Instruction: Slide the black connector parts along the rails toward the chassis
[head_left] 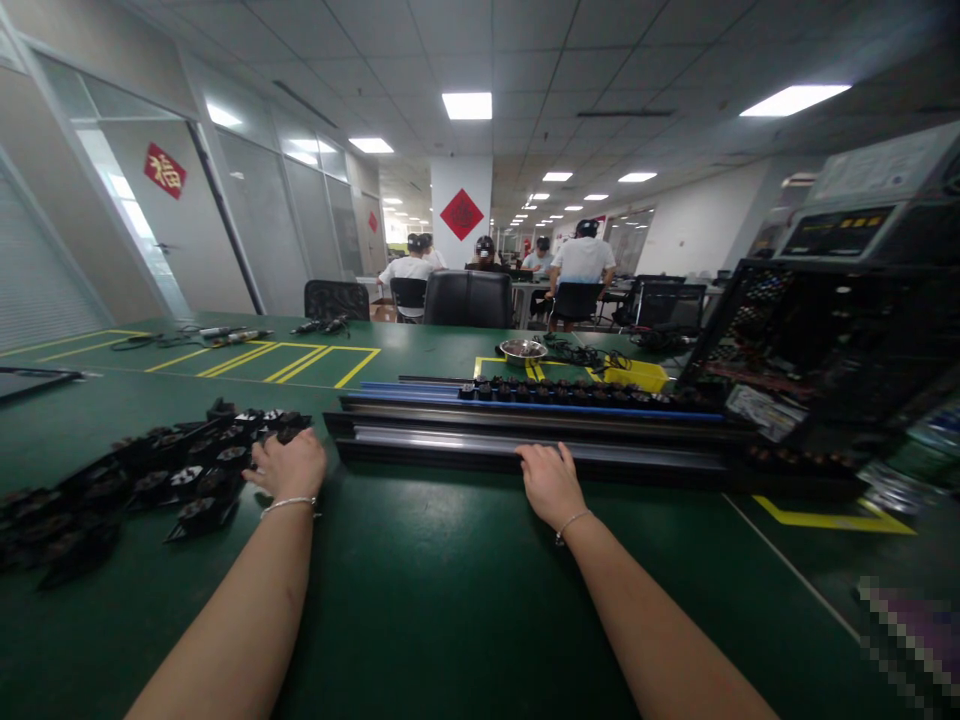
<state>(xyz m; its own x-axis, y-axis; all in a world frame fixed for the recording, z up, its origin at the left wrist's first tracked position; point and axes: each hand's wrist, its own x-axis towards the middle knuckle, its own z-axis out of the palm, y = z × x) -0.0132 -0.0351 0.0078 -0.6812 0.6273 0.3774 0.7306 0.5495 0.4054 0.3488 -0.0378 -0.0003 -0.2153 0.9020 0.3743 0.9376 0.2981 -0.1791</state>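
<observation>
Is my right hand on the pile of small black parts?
No, your right hand is at the long dark rails; the black parts lie by your left hand.

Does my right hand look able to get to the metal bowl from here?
Probably yes, by lifting over: the long rails and the row of black parts lie between your right hand and the metal bowl.

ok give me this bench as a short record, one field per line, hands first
left hand: at the heap of black parts, grip unclear
right hand: fingers at the near rail, grip unclear
rail group: row of small parts along a blue strip
beyond rails: bowl, yellow bin
surface: green table
</observation>
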